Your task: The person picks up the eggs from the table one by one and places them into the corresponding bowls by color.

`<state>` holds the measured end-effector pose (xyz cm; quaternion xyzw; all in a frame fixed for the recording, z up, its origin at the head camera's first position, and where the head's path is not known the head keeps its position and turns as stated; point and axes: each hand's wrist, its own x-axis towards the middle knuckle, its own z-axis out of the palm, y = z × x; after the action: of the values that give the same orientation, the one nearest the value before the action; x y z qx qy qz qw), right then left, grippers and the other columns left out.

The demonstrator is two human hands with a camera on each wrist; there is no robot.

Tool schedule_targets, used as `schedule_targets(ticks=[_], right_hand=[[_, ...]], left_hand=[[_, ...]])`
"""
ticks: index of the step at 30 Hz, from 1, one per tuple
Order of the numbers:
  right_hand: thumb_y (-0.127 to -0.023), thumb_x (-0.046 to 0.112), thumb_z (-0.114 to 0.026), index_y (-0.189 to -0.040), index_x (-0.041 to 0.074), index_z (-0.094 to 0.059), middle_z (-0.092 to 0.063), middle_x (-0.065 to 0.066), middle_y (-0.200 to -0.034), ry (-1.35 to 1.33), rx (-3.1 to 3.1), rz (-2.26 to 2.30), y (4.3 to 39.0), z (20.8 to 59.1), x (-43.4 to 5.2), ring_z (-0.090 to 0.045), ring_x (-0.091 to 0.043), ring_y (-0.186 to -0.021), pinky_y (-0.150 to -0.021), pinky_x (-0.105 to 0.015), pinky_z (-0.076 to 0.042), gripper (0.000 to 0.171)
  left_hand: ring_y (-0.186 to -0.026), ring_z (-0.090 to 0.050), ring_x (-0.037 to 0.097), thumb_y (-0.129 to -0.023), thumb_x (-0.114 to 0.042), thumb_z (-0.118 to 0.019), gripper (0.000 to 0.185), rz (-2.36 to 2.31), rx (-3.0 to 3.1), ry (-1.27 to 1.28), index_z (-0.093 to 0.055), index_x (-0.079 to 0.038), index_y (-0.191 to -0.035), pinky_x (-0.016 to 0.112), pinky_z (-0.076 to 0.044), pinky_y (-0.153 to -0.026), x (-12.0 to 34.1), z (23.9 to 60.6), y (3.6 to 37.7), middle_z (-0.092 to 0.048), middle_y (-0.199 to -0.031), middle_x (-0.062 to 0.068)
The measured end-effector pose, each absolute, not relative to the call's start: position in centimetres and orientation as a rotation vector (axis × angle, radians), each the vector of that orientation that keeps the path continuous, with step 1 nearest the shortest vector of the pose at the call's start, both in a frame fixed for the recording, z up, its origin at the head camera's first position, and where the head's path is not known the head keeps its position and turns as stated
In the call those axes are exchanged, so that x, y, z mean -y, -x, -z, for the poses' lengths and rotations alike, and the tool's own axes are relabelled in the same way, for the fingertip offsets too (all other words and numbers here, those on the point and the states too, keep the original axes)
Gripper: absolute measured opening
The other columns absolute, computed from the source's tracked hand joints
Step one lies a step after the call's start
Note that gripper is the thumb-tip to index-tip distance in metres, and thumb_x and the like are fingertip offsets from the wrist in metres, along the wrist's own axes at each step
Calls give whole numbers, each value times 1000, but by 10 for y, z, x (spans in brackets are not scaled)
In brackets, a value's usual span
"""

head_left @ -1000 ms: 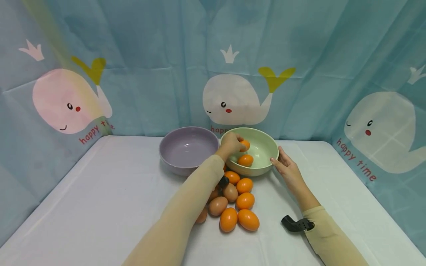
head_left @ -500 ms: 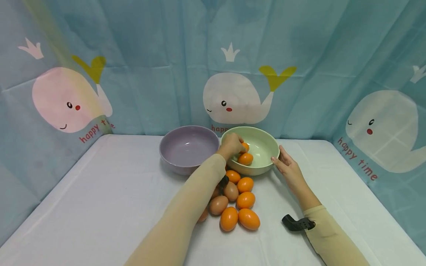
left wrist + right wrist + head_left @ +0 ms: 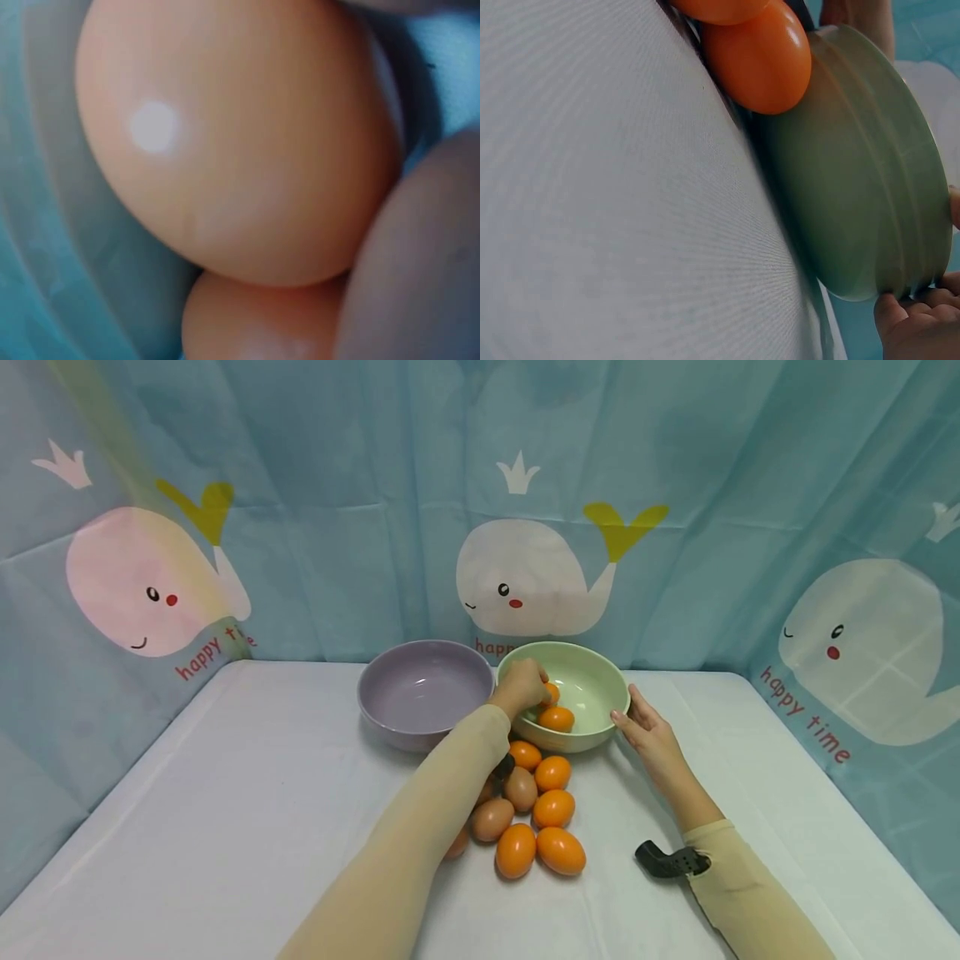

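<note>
White table [image 3: 225, 827] filling the lower half of the head view, with lots of bare cloth at lower left and at far right. Blue whale curtain [image 3: 712, 485] closing in the back and both sides, touching the table edge just behind the bowls.

Two bowls side by side near the middle of the frame, at the back edge of the table, rims almost touching. Purple bowl [image 3: 390, 689] on the left, nothing seen inside. Green bowl [image 3: 600, 681] on the right, with two orange eggs inside.

Left hand [image 3: 519, 687] reaching over the near-left rim of the green bowl, fingers curled round one orange egg [image 3: 552, 692] low inside the bowl. In the left wrist view, held egg [image 3: 240, 142] very big and close, a second one just under it, seeming to touch. Other orange egg [image 3: 557, 718] lying on the bowl floor just below the held one.

Right hand [image 3: 648, 735] on the right outside wall of the green bowl, fingers fairly straight, pressed flat on it. In the right wrist view, fingertips [image 3: 900, 319] touching the bowl's rim at lower right.

Heap of eggs [image 3: 536, 814] on the table just below the green bowl, orange and brown mixed, packed close. Nearest orange one [image 3: 761, 60] leaning on the bowl's outer wall.
</note>
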<state>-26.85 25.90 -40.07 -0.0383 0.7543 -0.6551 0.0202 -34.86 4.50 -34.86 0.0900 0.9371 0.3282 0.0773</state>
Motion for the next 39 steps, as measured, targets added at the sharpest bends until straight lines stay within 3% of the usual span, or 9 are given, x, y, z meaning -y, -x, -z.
schedule_targets(ticks=[24, 30, 39], right_hand=[[-104, 28, -53, -160, 16, -2, -2, -3, -167, 92, -2360, 2005, 270, 401, -259, -5, -20, -156, -124, -43, -16, 78], [-104, 27, -53, -160, 15, -1, -2, -4, -168, 95, -2342, 2022, 269, 402, -257, -5, -21, -156, -124, -43, -16, 78], [-104, 26, -54, -160, 11, -1, -1, -6, -168, 110, -2332, 2039, 268, 402, -257, -4, -22, -156, -123, -43, -15, 78]], left_hand=[[-112, -63, 20, -86, -12, -77, 36, -901, -2819, -289, -70, -3, -121, 30, -51, -102, -45, 350, 352, -70, -122, 8], [-98, -63, 19, -87, -13, -76, 24, -896, -2846, -276, -72, -1, -107, 30, -55, -92, -44, 353, 353, -72, -110, 9], [-107, -65, 20, -92, -14, -71, 30, -1200, -2882, -271, -70, -3, -120, 28, -54, -96, -42, 350, 342, -71, -117, 8]])
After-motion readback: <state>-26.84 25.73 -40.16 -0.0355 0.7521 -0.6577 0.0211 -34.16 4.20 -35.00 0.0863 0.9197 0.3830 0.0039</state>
